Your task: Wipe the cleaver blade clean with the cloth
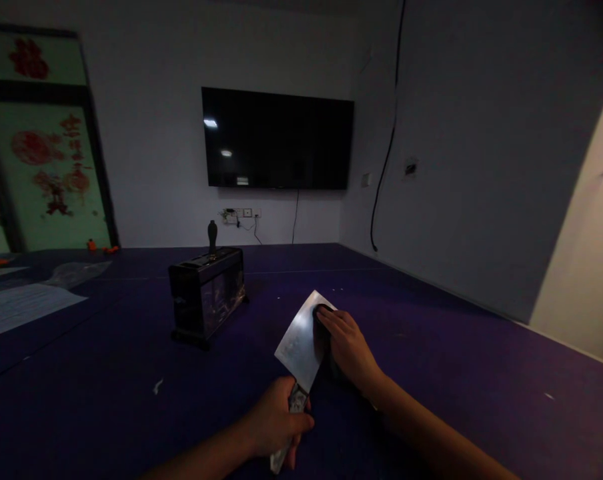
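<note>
My left hand [276, 423] is closed round the handle of a steel cleaver [301, 343], whose broad blade points up and away over the purple table [106, 373]. My right hand [349, 350] lies on the blade's right side, fingers pressing a small dark thing [324, 311] against the metal near its top corner. I cannot make out what that dark thing is. A black knife block [206, 293] with one dark handle sticking out of its top stands on the table to the left, apart from both hands.
A dark television [276, 140] hangs on the far wall above sockets and cables. Sheets of paper or plastic [26, 300] lie at the table's left. A window with red paper decorations [46, 153] is at the far left. The room is dim.
</note>
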Tool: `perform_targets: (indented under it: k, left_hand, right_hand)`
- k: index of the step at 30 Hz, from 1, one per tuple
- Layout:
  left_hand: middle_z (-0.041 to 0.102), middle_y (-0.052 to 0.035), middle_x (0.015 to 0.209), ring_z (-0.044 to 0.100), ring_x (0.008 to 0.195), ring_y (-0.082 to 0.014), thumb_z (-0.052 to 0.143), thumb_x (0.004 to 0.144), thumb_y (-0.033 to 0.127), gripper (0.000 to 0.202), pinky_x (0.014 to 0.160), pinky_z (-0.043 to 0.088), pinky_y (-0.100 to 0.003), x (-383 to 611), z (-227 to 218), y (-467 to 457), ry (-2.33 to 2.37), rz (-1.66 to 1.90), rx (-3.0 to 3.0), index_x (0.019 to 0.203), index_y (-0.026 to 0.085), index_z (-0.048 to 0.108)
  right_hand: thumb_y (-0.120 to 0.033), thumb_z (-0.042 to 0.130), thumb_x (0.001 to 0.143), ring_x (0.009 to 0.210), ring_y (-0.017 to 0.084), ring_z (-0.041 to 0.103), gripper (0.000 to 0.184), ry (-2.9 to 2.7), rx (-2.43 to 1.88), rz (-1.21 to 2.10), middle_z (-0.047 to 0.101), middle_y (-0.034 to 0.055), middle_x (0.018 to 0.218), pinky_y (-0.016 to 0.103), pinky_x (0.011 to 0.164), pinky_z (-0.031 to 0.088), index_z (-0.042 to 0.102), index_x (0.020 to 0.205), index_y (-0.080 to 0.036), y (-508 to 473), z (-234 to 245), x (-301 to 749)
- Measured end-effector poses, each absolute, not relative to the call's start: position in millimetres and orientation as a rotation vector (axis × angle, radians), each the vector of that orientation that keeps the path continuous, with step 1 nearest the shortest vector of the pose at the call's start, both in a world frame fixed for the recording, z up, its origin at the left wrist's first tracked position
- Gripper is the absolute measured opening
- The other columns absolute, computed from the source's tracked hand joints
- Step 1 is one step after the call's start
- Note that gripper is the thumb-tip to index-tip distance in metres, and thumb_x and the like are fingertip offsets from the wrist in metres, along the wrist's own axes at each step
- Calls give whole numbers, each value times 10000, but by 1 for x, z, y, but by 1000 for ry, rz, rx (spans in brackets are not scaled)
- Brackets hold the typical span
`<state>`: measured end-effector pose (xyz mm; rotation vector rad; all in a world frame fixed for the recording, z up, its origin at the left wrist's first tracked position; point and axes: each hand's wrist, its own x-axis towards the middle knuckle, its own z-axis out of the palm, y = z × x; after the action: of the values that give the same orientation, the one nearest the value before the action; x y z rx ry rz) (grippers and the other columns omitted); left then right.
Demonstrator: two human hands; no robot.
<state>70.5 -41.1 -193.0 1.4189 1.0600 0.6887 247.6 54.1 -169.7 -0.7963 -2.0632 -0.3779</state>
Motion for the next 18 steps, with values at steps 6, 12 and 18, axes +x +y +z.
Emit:
perform_targets:
  k: [6, 12, 18]
  left_hand:
    - [436, 105, 423, 429, 282, -90, 466, 669, 116, 214, 286, 311, -162, 72, -190, -44, 1099, 673, 1397, 853, 178, 375]
    - [438, 106, 440, 426, 278, -77, 487, 667, 125, 217, 306, 308, -159, 71, -189, -44, 1095, 679, 1399, 853, 173, 386]
    - [419, 115, 419, 402, 269, -72, 483, 666, 119, 211, 308, 304, -158, 70, -192, -42, 1048, 656, 1416, 840, 178, 379]
  right_hand:
    - [-23, 326, 766, 1009, 214, 472, 418, -2131, -756, -395, 571, 78, 1131, 393, 848, 444, 554, 1099, -131, 45, -168, 243]
    - [-29, 322, 783, 994, 218, 486, 383, -2108, -723, -450, 598, 74, 1087, 404, 847, 435, 579, 1050, -126, 45, -166, 244]
    - [-47, 333, 790, 1011, 218, 487, 380, -2060, -810, -433, 570, 69, 1133, 405, 846, 429, 567, 1066, -160, 50, -165, 250]
